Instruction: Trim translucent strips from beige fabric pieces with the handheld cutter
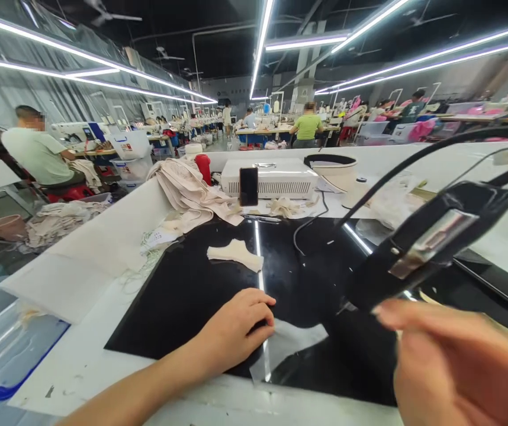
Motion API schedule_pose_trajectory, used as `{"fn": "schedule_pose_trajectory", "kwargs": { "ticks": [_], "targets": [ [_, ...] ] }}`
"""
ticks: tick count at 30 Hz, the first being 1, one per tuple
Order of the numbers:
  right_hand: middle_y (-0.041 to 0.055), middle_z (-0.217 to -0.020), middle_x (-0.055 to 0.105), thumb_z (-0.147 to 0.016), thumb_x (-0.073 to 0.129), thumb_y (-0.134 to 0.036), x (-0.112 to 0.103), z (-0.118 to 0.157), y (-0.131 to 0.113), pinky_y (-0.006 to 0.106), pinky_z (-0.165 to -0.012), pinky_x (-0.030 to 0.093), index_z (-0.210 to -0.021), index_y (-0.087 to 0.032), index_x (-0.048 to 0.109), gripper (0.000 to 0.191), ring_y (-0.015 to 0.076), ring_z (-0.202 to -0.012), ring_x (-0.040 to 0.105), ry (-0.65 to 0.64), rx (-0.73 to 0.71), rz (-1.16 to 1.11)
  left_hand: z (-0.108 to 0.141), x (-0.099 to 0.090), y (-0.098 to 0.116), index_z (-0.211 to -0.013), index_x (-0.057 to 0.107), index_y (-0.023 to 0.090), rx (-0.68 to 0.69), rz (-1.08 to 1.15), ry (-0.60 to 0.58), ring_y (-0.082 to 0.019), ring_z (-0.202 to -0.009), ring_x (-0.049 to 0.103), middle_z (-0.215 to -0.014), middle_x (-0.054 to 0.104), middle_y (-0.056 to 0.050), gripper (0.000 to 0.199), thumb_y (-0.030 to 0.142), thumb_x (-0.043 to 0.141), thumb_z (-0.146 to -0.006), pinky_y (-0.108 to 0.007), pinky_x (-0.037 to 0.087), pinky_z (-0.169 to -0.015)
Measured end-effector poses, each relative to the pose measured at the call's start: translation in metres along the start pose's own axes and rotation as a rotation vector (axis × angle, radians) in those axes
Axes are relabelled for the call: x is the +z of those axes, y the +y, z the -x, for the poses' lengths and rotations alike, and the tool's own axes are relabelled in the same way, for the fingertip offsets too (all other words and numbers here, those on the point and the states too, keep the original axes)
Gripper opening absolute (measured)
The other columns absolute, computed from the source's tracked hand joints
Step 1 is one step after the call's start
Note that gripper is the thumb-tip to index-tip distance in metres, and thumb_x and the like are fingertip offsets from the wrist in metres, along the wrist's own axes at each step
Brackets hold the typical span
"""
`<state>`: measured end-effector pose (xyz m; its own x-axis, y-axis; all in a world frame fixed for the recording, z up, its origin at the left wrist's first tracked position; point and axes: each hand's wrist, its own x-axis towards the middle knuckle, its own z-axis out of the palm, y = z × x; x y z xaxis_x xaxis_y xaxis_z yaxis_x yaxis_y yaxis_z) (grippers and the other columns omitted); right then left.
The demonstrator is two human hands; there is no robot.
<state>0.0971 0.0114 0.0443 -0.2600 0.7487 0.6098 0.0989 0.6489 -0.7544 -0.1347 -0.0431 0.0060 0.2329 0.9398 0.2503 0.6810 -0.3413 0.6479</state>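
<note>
On black mat [183, 296]: left hand [236, 331] curled, pressing clear film [289, 346]; right hand [453, 367] blurred, grip unclear, just right.

Bare forearms and hands [236, 331], sleeveless.

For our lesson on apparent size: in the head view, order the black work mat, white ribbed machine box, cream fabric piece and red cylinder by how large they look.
1. Black glossy work mat
2. White ribbed machine box
3. Cream fabric piece
4. Red cylinder, farther from the camera, so its place is unsure.

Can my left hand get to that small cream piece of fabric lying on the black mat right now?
Probably yes. The left hand rests on the black mat, and the small cream fabric piece lies just beyond its fingertips with only bare mat between them.
</note>
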Motion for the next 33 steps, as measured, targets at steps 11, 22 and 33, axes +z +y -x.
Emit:
{"fn": "schedule_pose_trajectory", "kwargs": {
  "ticks": [11,22,33],
  "targets": [
    [-0.0012,-0.079,0.063,-0.102,0.046,-0.047,0.046,-0.017,0.037,0.027,-0.065,0.053,-0.089,-0.025,0.06,0.028,0.0163,-0.07,0.061,-0.544,0.143,0.145,-0.004,-0.015,0.0,-0.09,0.061,0.02,-0.247,0.344,0.068,-0.012,-0.07,0.057,-0.076,0.063,0.003,0.012,0.03,0.057,-0.094,-0.024,0.043,-0.067],
    [0.0004,-0.072,0.068,-0.091,0.059,-0.044,0.087,-0.061,0.038,0.026,-0.053,0.049,-0.087,-0.021,0.07,0.026,0.0154,-0.058,0.058,-0.366,0.26,-0.001,-0.04,-0.053,-0.032,-0.117,0.052,0.018,-0.315,0.444,0.224,-0.013,-0.063,0.061,-0.075,0.06,0.003,0.029,0.033,0.052,-0.093,-0.024,0.047,-0.06],
    [0.0043,-0.099,0.072,-0.099,0.059,-0.032,0.13,-0.097,0.067,0.037,-0.08,0.055,-0.102,-0.02,0.068,0.015,0.0204,-0.09,0.068,-0.341,0.145,0.473,-0.076,-0.084,-0.074,-0.12,0.063,0.021,-0.257,-0.174,0.259,-0.019,-0.084,0.064,-0.088,0.068,0.0,0.026,0.026,0.058,-0.095,-0.034,0.051,-0.086]
  ]
}}
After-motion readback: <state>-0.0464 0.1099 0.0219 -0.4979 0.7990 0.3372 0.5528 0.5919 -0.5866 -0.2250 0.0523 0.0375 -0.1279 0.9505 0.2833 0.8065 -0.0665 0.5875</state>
